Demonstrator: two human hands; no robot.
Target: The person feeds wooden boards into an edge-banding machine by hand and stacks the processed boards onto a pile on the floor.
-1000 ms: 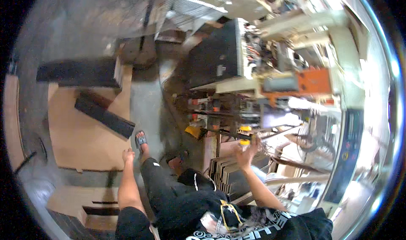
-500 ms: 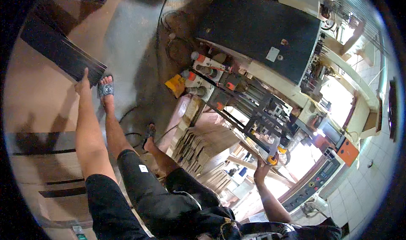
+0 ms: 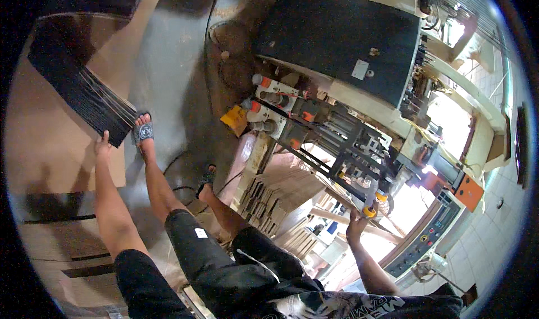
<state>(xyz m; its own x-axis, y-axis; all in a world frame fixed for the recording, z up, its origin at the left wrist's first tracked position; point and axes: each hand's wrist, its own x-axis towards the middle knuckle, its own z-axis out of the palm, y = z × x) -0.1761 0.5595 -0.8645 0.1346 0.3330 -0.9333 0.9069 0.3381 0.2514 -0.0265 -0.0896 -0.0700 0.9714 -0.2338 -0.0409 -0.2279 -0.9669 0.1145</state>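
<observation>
At the left, a stack of long, thin black strips point(image 3: 78, 86) lies slanted over a brown sheet point(image 3: 42, 133), its layers fanned apart along the edge. My left hand point(image 3: 103, 145) is closed at the near end of this stack, thumb along its corner; the other fingers are mostly hidden. On the right, my right hand point(image 3: 355, 229) is raised beside a yellow ring-shaped part point(image 3: 369, 212) of a machine point(image 3: 359, 156). Its fingers look bent against the machine's edge, but what they hold is hard to make out.
A large black panel point(image 3: 337, 44) covers the machine's far part. Beneath the machine are stacked brown boards point(image 3: 269, 201). A control panel point(image 3: 421, 237) with buttons is at the right. A cable point(image 3: 206, 44) runs along the grey floor point(image 3: 174, 49), near my sandalled foot point(image 3: 145, 132).
The black strips have spread from a tight stack into a loose fan, with their near end lower in view. My left hand has moved down with it; my right hand stays beside the yellow part.
</observation>
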